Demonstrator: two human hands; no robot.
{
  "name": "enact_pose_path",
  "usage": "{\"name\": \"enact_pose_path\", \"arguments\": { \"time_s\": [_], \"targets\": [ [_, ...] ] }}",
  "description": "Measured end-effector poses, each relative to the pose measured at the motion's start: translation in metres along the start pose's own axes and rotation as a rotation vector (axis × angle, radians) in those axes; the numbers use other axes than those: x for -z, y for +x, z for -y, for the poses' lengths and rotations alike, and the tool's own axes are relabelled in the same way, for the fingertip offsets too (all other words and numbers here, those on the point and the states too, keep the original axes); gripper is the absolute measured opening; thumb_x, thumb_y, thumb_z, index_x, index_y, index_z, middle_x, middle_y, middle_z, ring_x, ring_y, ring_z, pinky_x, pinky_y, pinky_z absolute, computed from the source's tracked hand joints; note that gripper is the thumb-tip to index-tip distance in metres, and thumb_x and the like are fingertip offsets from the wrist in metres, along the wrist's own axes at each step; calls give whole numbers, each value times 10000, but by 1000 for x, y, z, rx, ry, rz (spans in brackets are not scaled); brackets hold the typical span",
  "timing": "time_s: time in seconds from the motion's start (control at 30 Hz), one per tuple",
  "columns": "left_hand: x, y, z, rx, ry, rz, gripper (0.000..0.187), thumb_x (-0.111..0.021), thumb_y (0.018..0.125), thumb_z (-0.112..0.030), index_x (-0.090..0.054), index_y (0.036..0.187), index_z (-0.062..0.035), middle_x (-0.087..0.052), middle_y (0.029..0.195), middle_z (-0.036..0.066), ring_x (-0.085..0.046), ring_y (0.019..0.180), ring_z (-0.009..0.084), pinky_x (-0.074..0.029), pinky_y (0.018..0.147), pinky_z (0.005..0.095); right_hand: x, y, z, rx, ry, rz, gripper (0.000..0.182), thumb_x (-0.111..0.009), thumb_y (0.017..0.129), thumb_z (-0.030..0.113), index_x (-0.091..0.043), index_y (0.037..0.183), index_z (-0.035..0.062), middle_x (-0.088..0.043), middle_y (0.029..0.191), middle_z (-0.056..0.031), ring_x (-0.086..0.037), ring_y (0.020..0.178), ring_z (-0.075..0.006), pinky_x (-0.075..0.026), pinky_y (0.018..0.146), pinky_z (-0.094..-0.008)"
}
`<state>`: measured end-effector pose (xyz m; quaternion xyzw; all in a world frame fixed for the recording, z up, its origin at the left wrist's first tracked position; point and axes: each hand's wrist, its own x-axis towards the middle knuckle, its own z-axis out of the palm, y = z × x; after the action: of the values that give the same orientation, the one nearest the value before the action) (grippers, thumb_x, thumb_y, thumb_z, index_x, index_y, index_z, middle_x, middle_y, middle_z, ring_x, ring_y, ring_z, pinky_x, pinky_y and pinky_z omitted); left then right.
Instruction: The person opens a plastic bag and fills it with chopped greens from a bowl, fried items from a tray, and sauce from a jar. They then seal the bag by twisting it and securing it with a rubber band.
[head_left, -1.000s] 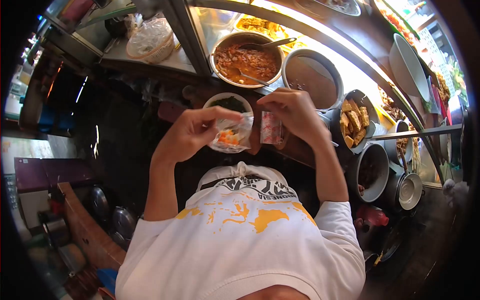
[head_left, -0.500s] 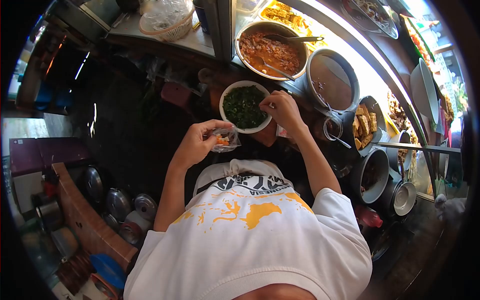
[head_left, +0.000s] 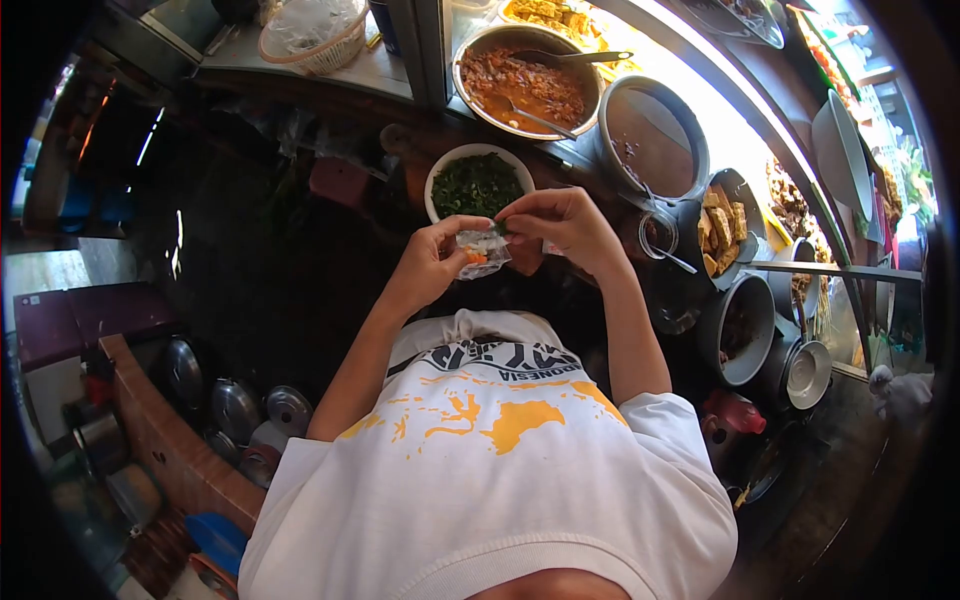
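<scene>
A small clear plastic bag (head_left: pixel 484 262) with orange and white pieces inside hangs from my left hand (head_left: pixel 432 262), whose fingers pinch its edge. My right hand (head_left: pixel 570 228) is closed on a pinch of chopped green leaves (head_left: pixel 500 228), held at the mouth of the bag. Just beyond both hands is a white bowl (head_left: pixel 433 190) full of chopped green leaves, its near edge partly hidden by my fingers.
A pot of red-brown stew (head_left: pixel 525 90) with spoons stands beyond the bowl. To its right are a pot of pale liquid (head_left: pixel 652 130), a small jar (head_left: pixel 658 233) with a spoon and fried pieces (head_left: pixel 722 230) in a bowl. A basket (head_left: pixel 315 48) sits upper left.
My right hand has come away from the bowl toward the bag with green leaves between its fingers. My left hand and the bag have shifted slightly right and up, close to it.
</scene>
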<state>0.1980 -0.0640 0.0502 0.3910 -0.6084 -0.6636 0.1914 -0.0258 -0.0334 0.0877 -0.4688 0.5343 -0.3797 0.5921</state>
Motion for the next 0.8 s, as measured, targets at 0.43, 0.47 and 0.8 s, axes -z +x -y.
{"name": "enact_pose_path", "arguments": {
  "time_s": [0.43, 0.47, 0.8],
  "targets": [
    [-11, -9, -9, -108, -53, -8, 450, -469, 827, 93, -614, 1235, -32, -506, 726, -60, -409, 621, -15, -390, 598, 165, -46, -33, -7, 402, -660, -320, 145, -669, 772, -45, -681, 895, 32, -647, 903, -120, -641, 788, -302, -523, 677, -362],
    [-14, -9, -11, -127, -59, -12, 451, -470, 827, 92, -612, 1237, -30, -517, 733, -57, -413, 621, -14, -392, 595, 166, -46, -34, -9, 440, -678, -290, 148, -676, 756, -33, -674, 888, 35, -633, 900, -110, -623, 824, -296, -516, 711, -370],
    [-35, -5, 13, -127, 29, -86, 470, -458, 793, 117, -630, 1204, -33, -470, 696, -56, -384, 598, -3, -340, 536, 172, -33, -41, -1, 581, -581, -451, 199, -712, 750, 48, -665, 943, 36, -635, 932, -111, -601, 894, -279, -508, 765, -391]
  ]
}}
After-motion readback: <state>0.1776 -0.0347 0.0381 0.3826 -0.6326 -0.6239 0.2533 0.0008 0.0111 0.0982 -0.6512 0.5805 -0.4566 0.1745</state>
